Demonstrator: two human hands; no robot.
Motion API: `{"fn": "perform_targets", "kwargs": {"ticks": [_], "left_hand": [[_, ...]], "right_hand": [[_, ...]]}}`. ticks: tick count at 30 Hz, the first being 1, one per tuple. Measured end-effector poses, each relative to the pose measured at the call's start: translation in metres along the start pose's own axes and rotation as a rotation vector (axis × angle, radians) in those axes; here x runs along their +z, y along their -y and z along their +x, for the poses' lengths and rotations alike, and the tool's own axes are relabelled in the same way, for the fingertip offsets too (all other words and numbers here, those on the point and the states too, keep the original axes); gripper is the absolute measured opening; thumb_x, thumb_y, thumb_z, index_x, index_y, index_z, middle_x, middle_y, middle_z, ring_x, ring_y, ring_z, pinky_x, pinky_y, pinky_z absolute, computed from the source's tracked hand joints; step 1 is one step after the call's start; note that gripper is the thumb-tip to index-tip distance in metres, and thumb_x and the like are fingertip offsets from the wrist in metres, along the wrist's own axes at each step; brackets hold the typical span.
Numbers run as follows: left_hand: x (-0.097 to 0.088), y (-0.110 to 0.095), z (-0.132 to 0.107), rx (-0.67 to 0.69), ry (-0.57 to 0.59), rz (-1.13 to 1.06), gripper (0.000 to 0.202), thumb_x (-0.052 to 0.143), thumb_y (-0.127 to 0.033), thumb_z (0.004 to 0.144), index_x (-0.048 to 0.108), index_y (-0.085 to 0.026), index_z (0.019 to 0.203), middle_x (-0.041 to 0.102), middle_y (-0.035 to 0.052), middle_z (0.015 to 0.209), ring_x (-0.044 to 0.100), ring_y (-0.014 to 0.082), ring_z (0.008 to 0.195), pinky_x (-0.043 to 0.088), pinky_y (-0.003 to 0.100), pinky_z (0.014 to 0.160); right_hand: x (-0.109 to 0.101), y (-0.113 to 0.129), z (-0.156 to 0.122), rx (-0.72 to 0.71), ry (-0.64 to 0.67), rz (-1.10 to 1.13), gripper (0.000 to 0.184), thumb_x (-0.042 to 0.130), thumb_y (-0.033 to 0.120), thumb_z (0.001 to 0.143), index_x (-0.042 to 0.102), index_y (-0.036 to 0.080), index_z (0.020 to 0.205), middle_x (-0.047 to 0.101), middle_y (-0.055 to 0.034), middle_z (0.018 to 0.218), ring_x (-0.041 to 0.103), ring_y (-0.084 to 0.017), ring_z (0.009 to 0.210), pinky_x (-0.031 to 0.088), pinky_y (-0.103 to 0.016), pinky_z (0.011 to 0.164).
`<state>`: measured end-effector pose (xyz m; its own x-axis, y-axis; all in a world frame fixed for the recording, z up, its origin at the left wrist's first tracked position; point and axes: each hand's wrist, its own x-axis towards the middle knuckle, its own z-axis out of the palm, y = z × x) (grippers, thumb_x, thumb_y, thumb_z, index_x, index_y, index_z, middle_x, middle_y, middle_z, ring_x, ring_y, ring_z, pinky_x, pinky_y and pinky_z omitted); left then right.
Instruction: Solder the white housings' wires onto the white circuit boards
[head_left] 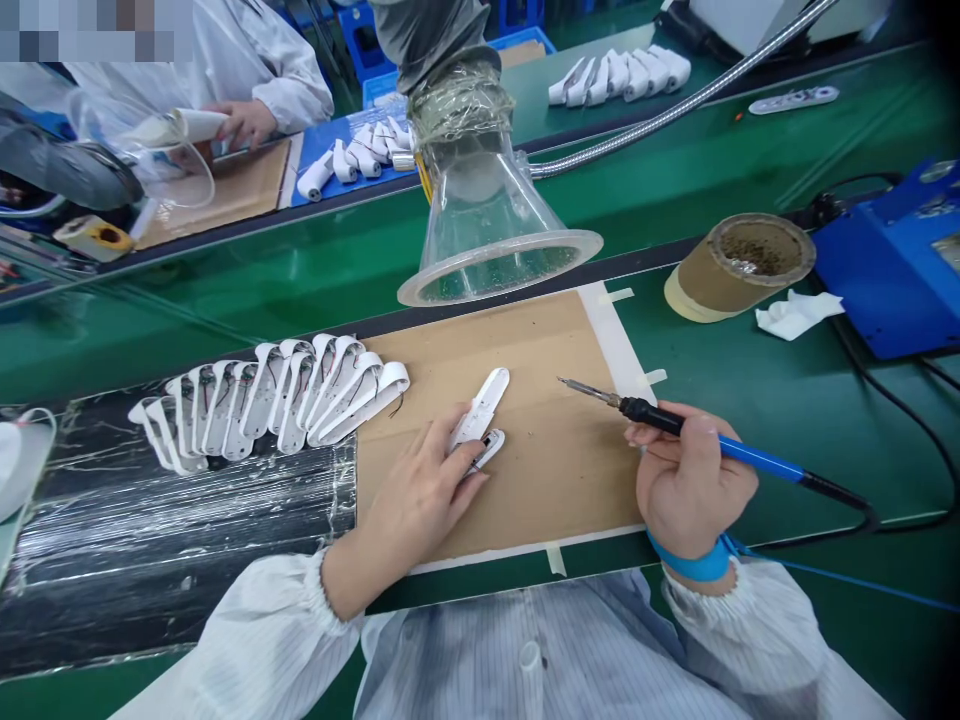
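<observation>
My left hand [424,490] is closed on a white plastic housing [484,405] that lies on the brown cardboard sheet [555,480]. The fingers cover part of it, and a smaller white piece with a dark part shows beside the fingertips. In my right hand [694,475] is a soldering iron [705,437] with a blue and black handle. Its metal tip points left, above the cardboard and apart from the housing. A blue strap [697,565] circles my right wrist.
Several white housings with wires [277,395] stand in a row at left. A clear fume hood [495,220] hangs over the cardboard's far edge. At right are a brown pot [742,265], a crumpled tissue [799,313] and a blue box [892,270]. A co-worker's hand [247,122] works across the bench.
</observation>
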<state>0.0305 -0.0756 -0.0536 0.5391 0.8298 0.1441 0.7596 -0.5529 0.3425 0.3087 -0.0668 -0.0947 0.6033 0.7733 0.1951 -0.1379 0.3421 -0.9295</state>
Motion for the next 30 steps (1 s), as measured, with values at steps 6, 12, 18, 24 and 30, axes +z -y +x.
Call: {"fn": "perform_targets", "kwargs": {"ticks": [6,12,18,24,30], "left_hand": [[0.011,-0.003,-0.006,-0.032,0.002,-0.064,0.030,0.073,-0.021,0.100,0.060,-0.023,0.127,0.044,0.0188,0.164,0.060,0.0407,0.140,0.064,0.064,0.104],[0.005,-0.003,-0.004,-0.029,0.002,-0.210,0.029,0.063,-0.025,0.107,0.061,-0.025,0.136,0.041,0.0168,0.166,0.054,0.0357,0.150,0.059,0.060,0.115],[-0.011,-0.001,0.002,0.027,0.045,-0.168,0.038,0.045,-0.014,0.111,0.059,-0.028,0.143,0.040,0.0154,0.168,0.054,0.0324,0.149,0.060,0.055,0.113],[-0.017,0.003,0.008,0.072,0.154,-0.067,0.038,0.046,-0.009,0.107,0.067,-0.025,0.134,0.045,0.0159,0.167,0.060,0.0355,0.142,0.060,0.059,0.110],[-0.013,0.007,0.008,0.041,0.138,-0.135,0.042,0.050,-0.009,0.105,0.066,-0.027,0.140,0.050,0.0154,0.163,0.060,0.0332,0.144,0.059,0.055,0.113]], "right_hand": [[-0.001,0.000,-0.001,0.004,0.028,-0.002,0.027,0.072,0.043,0.102,0.080,0.018,0.098,0.072,0.0004,0.063,0.071,-0.019,0.059,0.061,-0.037,0.065],[-0.002,-0.002,-0.001,-0.015,0.044,-0.007,0.027,0.072,0.042,0.102,0.081,0.018,0.095,0.071,0.0006,0.061,0.070,-0.019,0.057,0.061,-0.037,0.065],[-0.001,-0.001,-0.001,-0.014,0.049,-0.013,0.027,0.072,0.042,0.102,0.081,0.017,0.095,0.072,0.0006,0.062,0.070,-0.018,0.058,0.060,-0.037,0.065],[-0.001,0.000,-0.002,0.003,0.053,-0.021,0.028,0.072,0.043,0.102,0.080,0.017,0.096,0.072,0.0006,0.063,0.070,-0.018,0.058,0.061,-0.037,0.065],[-0.001,0.000,-0.002,0.012,0.056,-0.019,0.028,0.073,0.044,0.101,0.080,0.017,0.097,0.071,0.0004,0.062,0.070,-0.018,0.058,0.061,-0.037,0.063]]}}
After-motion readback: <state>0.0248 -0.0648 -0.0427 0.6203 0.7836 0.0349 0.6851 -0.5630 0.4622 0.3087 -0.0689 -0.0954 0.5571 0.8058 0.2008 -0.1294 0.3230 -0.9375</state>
